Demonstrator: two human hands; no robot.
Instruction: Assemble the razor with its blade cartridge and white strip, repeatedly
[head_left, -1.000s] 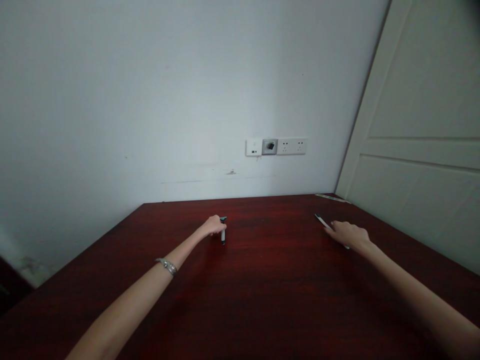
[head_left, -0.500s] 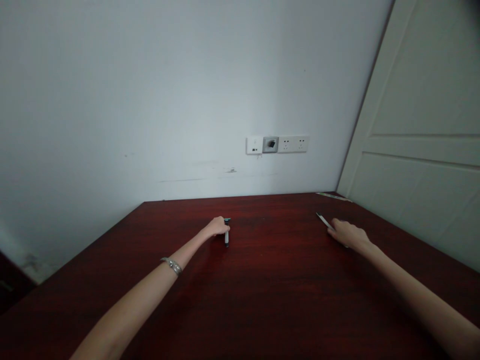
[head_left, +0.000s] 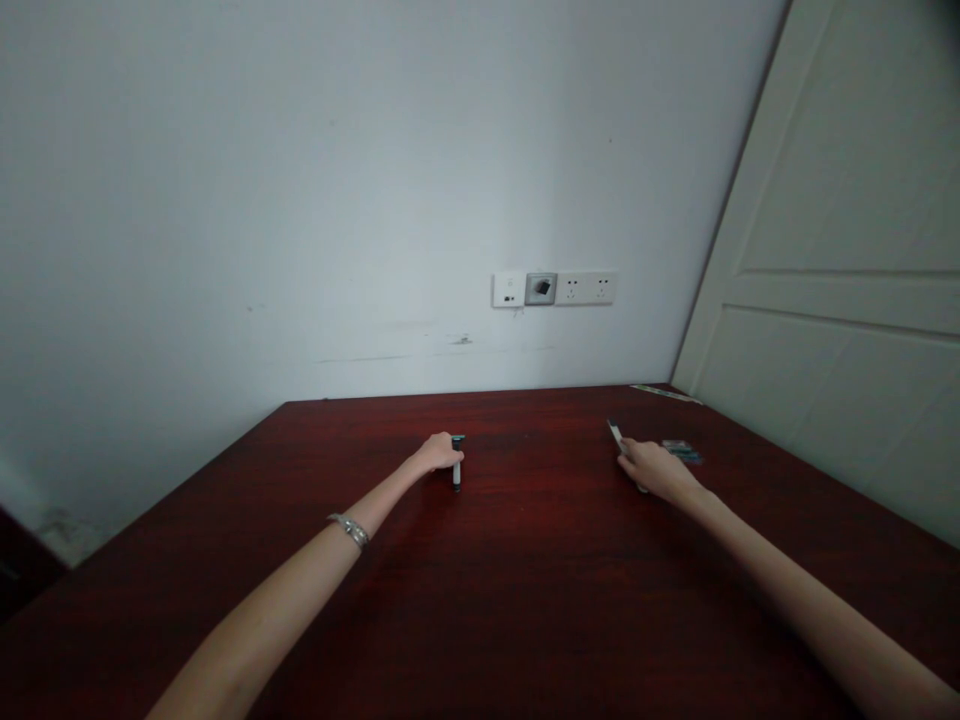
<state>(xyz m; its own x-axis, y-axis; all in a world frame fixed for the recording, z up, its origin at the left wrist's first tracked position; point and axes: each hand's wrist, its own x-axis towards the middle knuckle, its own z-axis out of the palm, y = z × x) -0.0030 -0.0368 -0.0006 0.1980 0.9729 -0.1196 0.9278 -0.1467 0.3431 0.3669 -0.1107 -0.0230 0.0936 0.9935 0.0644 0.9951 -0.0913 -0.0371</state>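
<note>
My left hand [head_left: 439,452] is closed at the left middle of the table, fingers around a pen-like stick [head_left: 457,472] with a pale grey body and black ends. A small teal piece [head_left: 458,437] shows at its far end; I cannot tell whether it is part of the stick. On the right, my right hand [head_left: 656,468] is closed on a slim white strip [head_left: 616,434] with a dark tip, slanting away to the left. Its fingers hide the strip's middle. Beyond that hand lies a clear packet [head_left: 681,452] with teal and dark slim things in it.
The dark red wooden table [head_left: 510,590] meets a white wall carrying a row of sockets [head_left: 555,289]. At the far right corner lies a pale flat strip [head_left: 666,393]. A white panelled door [head_left: 840,290] stands along the right side.
My right hand has moved left with the white strip, and the clear packet it covered now shows. My left hand has stayed almost in place.
</note>
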